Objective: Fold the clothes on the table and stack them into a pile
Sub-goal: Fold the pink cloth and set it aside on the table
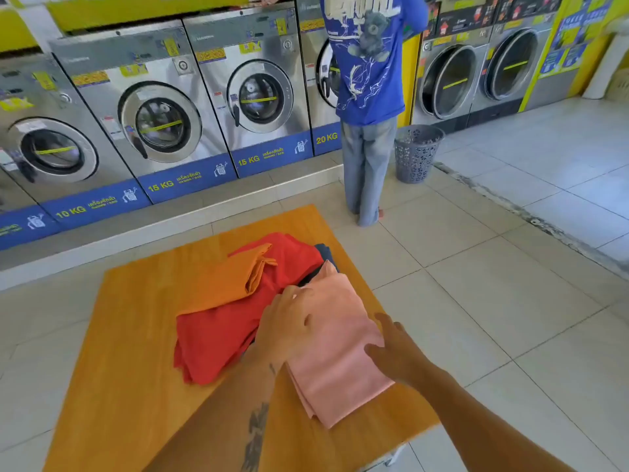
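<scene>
- Pink folded garment (335,349): on table (136,352), right side, long axis running near-to-far.
- Left hand (289,321): flat, open, on its left edge.
- Right hand (396,352): open, at right edge; equally near.

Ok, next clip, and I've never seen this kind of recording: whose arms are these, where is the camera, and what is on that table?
The single picture comes from a wide-angle camera worn on a person's head, looking forward and down, so the two bare arms entering from the bottom are the wearer's own. There is no robot. The left hand and right hand both lie flat and open on a folded pink garment; neither grips it. It lies on an orange wooden table, beside a red garment with a folded orange garment on top. A dark garment peeks out behind. Beyond stand washing machines, a grey laundry basket and another person facing away.
</scene>
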`<action>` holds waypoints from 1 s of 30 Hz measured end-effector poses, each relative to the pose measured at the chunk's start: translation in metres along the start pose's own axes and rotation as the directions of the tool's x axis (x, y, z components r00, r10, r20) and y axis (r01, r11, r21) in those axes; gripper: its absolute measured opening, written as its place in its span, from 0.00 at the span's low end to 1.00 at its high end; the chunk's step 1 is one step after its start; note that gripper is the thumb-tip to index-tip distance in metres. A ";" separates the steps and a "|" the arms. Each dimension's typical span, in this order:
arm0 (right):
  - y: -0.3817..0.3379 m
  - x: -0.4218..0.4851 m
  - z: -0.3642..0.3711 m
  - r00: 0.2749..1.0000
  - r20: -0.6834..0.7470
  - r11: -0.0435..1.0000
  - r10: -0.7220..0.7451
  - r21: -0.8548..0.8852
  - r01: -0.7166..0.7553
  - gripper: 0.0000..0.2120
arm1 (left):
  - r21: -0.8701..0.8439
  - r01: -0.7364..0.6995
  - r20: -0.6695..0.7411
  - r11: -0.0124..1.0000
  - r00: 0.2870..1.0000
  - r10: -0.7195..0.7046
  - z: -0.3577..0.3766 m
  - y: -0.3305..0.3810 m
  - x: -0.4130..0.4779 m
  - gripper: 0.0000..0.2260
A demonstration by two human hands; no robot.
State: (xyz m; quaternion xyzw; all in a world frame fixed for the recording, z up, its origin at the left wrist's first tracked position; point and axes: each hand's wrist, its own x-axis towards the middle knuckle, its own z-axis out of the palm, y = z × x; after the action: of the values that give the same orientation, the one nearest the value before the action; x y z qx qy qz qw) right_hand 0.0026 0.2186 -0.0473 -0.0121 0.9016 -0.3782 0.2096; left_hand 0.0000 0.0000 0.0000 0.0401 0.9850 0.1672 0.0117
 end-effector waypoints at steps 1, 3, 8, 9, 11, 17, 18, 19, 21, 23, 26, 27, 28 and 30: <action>0.000 0.002 0.002 1.000 -0.003 1.000 0.009 0.020 -0.009 0.29 | 0.032 -0.009 0.007 0.999 1.000 0.009 0.000 -0.003 0.006 0.19; -0.001 0.006 0.006 1.000 0.006 0.999 0.029 0.035 -0.029 0.30 | 0.098 -0.033 0.013 0.995 0.999 0.032 0.003 -0.010 0.019 0.20; -0.005 0.014 0.016 0.988 -0.007 0.988 0.151 0.018 -0.151 0.35 | 0.114 -0.064 0.117 0.991 0.992 0.050 0.012 -0.031 0.054 0.22; -0.006 0.014 0.018 0.985 -0.018 0.985 0.173 0.017 -0.172 0.36 | 0.092 -0.070 0.148 0.993 0.987 0.056 0.014 -0.035 0.060 0.23; -0.009 0.015 0.023 0.981 -0.043 0.981 0.192 0.023 -0.191 0.35 | 0.052 -0.090 0.212 0.995 0.974 0.077 0.018 -0.039 0.074 0.26; -0.018 0.011 0.032 0.984 -0.117 0.991 0.132 0.048 -0.127 0.32 | -0.110 -0.097 0.338 0.989 0.932 0.129 0.028 -0.043 0.090 0.37; -0.019 0.010 0.031 0.985 -0.131 0.994 0.108 0.042 -0.104 0.33 | -0.125 -0.097 0.339 0.987 0.931 0.134 0.029 -0.043 0.092 0.37; -0.019 0.009 0.029 0.988 -0.139 0.997 0.075 0.031 -0.072 0.35 | -0.151 -0.087 0.346 0.985 0.928 0.135 0.029 -0.043 0.093 0.38; -0.022 0.008 0.024 0.990 -0.139 1.000 0.013 -0.018 -0.015 0.38 | -0.203 -0.064 0.375 0.977 0.917 0.138 0.029 -0.042 0.096 0.37; -0.023 0.007 0.018 0.988 -0.148 0.994 -0.035 -0.109 0.018 0.37 | -0.233 -0.039 0.366 0.972 0.922 0.124 0.027 -0.041 0.095 0.36; -0.023 0.005 0.002 0.982 -0.157 0.973 -0.103 -0.220 0.067 0.34 | -0.321 -0.029 0.216 0.947 0.971 0.103 0.023 -0.038 0.083 0.33; -0.023 0.004 -0.005 0.980 -0.158 0.969 -0.123 -0.234 0.084 0.33 | -0.377 -0.038 0.153 0.925 0.983 0.103 0.020 -0.036 0.075 0.34; -0.024 0.003 -0.013 0.976 -0.160 0.965 -0.145 -0.239 0.104 0.33 | -0.429 -0.052 0.091 0.902 0.991 0.101 0.018 -0.036 0.066 0.34; -0.029 0.004 -0.030 0.968 -0.153 0.963 -0.198 -0.215 0.163 0.32 | -0.477 -0.090 -0.032 0.874 0.996 0.085 0.012 -0.037 0.048 0.34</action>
State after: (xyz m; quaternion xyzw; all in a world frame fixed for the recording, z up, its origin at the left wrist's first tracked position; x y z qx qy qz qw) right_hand -0.0166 0.2175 -0.0106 -0.0826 0.9450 -0.3025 0.0928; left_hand -0.0497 -0.0265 -0.0243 0.0795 0.9105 0.4058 0.0087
